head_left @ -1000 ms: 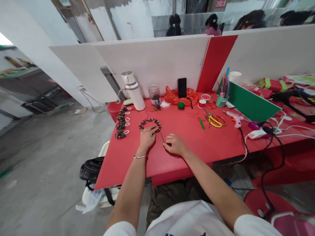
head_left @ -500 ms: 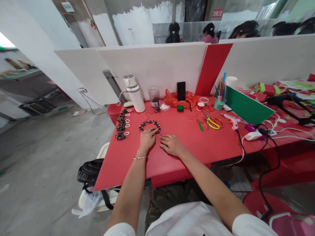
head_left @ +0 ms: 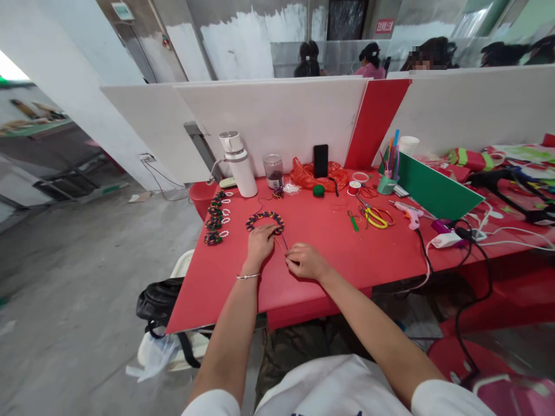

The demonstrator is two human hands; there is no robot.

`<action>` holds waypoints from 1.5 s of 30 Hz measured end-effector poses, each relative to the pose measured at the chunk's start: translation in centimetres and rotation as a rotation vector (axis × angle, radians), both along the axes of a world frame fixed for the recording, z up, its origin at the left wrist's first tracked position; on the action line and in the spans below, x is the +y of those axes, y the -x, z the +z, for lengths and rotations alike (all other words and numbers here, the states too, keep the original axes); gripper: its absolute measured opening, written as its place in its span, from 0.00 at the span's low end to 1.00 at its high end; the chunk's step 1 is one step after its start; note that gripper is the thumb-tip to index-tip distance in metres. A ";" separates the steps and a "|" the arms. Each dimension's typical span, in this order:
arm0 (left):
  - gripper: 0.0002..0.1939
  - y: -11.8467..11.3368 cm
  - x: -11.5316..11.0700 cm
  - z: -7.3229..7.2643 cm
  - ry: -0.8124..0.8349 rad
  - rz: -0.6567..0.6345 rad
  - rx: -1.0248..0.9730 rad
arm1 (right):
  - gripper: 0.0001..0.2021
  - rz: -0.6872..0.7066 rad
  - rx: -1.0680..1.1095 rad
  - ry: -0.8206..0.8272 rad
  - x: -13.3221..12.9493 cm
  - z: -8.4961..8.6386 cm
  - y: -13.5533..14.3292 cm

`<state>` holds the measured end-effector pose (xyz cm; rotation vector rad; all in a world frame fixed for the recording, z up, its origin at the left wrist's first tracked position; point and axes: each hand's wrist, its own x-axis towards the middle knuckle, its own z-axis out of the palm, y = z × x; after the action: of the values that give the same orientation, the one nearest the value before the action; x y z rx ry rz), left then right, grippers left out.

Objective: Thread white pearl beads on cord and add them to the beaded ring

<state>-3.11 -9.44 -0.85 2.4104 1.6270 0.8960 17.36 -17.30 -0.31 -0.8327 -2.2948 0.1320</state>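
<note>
Green cup (head_left: 385,185) is filled with pens (head_left: 396,140), clear jar (head_left: 273,164) with something dark. On red table (head_left: 342,254), braided ring (head_left: 264,215) is laid, its visible arc left-to-right, partly covered by left hand (head_left: 261,242) (finger grip cannot be told); strands (head_left: 281,247), slanting near-right, are pinched by right hand (head_left: 307,262).

Rough corded ring (head_left: 264,215), smooth matt tabletop (head_left: 338,257), crinkled plastic bag (head_left: 300,174), shiny metal bracelet (head_left: 247,277)

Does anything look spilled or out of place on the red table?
Possibly the small white bead-like pieces beside the clear cylindrical jar: they look loosely heaped rather than put away, though I can't tell whether they're bagged.
</note>
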 end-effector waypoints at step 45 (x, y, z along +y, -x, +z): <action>0.09 0.8 -1.4 1.9 0.027 0.209 0.092 | 0.14 0.009 -0.034 0.129 8.9 0.0 2.3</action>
<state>-3.96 -10.83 1.07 2.3280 1.9393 0.7957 15.07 -8.41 -0.30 -0.8954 -2.3412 0.2742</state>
